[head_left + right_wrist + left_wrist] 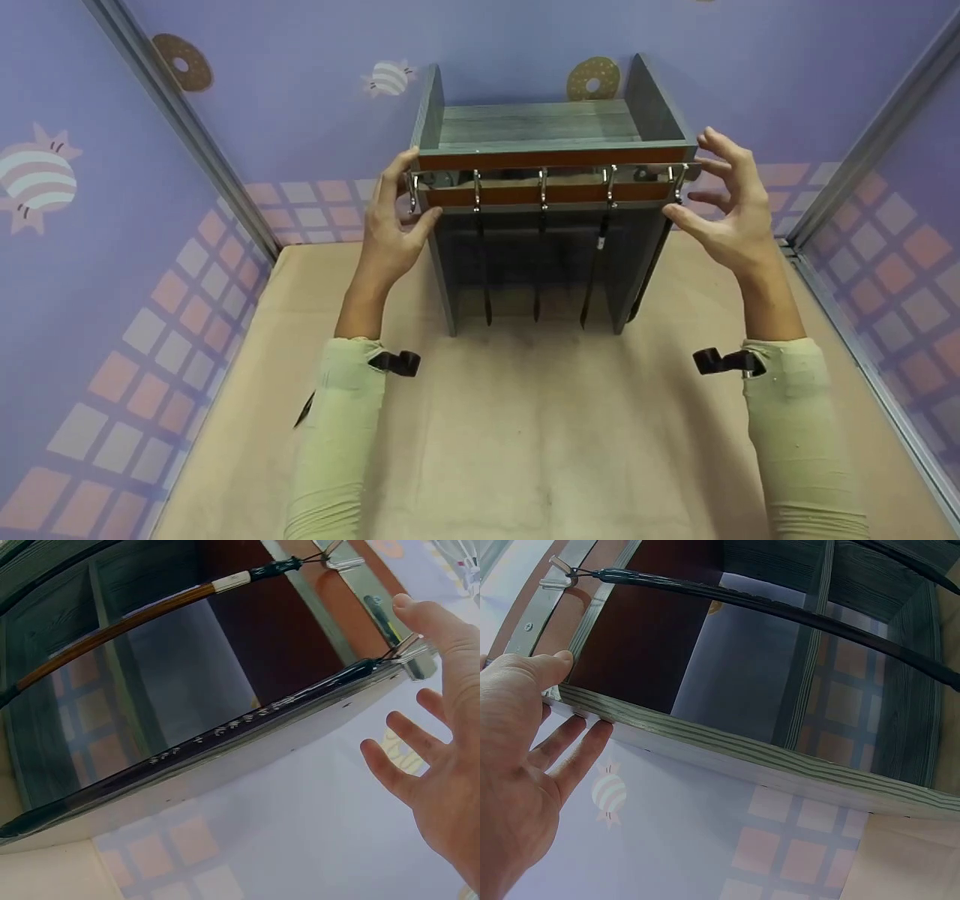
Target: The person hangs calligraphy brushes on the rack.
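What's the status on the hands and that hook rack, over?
Left hand open, touching the shelf unit's left front corner. Right hand open, beside the right end of the hook rack, contact unclear. Brushes hang from the hooks, nothing blocking.

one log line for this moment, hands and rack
left hand: touching left end of hook rack | right hand: open beside right end, contact unclear | brushes: hanging from hooks | shelf unit: upright
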